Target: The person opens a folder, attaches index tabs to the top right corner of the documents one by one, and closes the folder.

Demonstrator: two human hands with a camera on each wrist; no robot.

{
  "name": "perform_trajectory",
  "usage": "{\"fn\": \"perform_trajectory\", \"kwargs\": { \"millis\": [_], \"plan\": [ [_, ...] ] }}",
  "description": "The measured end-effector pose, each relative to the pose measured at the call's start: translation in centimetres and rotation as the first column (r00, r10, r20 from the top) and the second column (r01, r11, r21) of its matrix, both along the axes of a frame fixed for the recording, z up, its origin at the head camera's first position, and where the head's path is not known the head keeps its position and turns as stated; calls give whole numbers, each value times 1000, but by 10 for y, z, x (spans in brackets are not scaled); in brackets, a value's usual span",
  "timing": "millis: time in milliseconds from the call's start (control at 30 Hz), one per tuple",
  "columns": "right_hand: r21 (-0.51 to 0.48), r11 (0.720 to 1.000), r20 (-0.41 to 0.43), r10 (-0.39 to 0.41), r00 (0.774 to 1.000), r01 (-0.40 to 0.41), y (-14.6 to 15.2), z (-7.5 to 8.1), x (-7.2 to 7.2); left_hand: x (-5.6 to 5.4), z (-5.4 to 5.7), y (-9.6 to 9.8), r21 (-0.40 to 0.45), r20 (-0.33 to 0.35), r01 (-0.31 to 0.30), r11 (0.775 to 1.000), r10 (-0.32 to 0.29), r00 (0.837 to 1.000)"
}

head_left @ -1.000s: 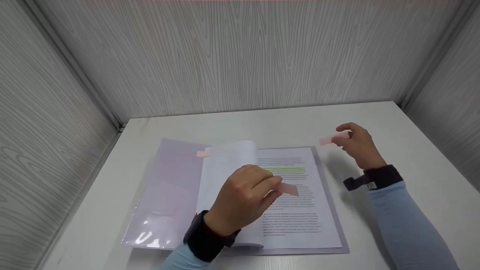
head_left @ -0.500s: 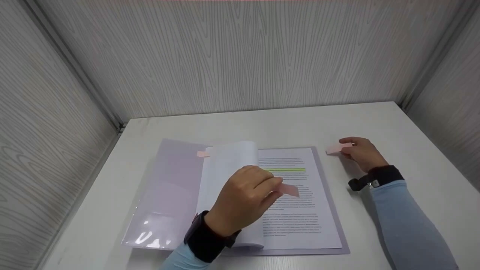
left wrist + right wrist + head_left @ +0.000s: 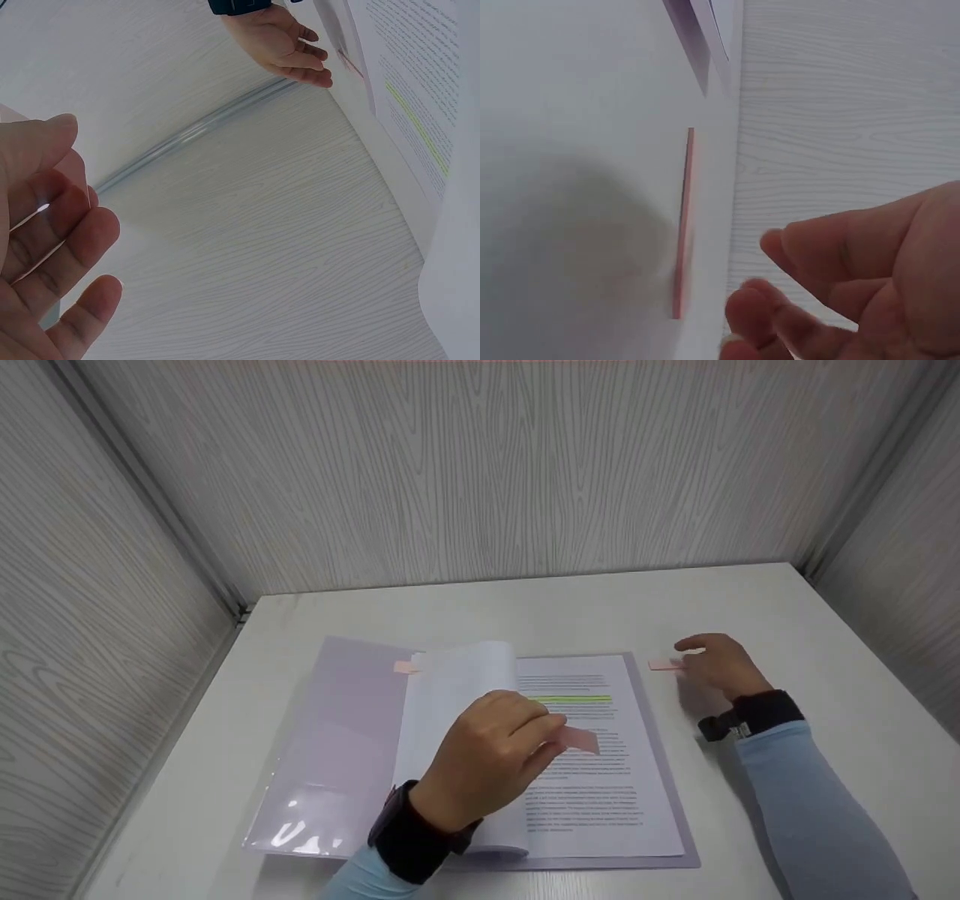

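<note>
My left hand (image 3: 487, 757) pinches a small pink sticky note (image 3: 581, 739) between thumb and fingers, above the open document. Part of that slip also shows behind the fingers in the left wrist view. My right hand (image 3: 724, 664) is just above the table at the right, its fingers loosely bent and holding nothing. Under it, a thin pad of pink sticky notes (image 3: 684, 225) lies flat on the table, apart from the fingers in the right wrist view. Below the left hand is a printed page (image 3: 581, 802) with a yellow-green highlighted line (image 3: 570, 700).
A translucent purple folder (image 3: 337, 735) lies open with turned white sheets (image 3: 457, 675) curling over its middle. One pink tab (image 3: 405, 667) sticks out from their upper left edge. The white table (image 3: 555, 615) meets wood-grained panels (image 3: 480, 472) at the back and sides.
My right hand has lowered the pink sticky note pad to the table and let go of it. The left hand with its note has stayed nearly still.
</note>
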State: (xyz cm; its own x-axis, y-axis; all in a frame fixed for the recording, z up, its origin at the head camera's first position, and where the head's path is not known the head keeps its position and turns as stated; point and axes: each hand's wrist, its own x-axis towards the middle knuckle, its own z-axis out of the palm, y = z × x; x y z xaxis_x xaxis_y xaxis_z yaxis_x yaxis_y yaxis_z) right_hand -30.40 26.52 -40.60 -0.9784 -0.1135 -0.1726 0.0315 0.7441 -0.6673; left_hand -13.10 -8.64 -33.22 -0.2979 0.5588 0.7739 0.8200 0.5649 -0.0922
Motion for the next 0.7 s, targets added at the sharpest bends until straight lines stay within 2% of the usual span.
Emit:
{"fn": "perform_trajectory", "kwargs": {
  "millis": [133, 267, 500, 600, 700],
  "plan": [
    [127, 988, 8, 87, 996, -88, -12, 1, 4, 0, 0, 0, -3, 11, -5, 1000, 5, 1000],
    [206, 966, 1, 159, 987, -156, -17, -2, 7, -1, -1, 0, -7, 17, -9, 1000, 9, 1000],
    [204, 966, 28, 155, 988, -157, -19, -4, 10, -2, -1, 0, -6, -6, -1, 1000, 1, 1000],
    [201, 966, 4, 162, 987, -160, -21, -1, 10, -2, -2, 0, -3, -3, -4, 1000, 4, 1000],
    [160, 977, -74, 155, 985, -141, -21, 10, 14, -2, -3, 0, -6, 6, -11, 1000, 11, 1000]
  ]
}}
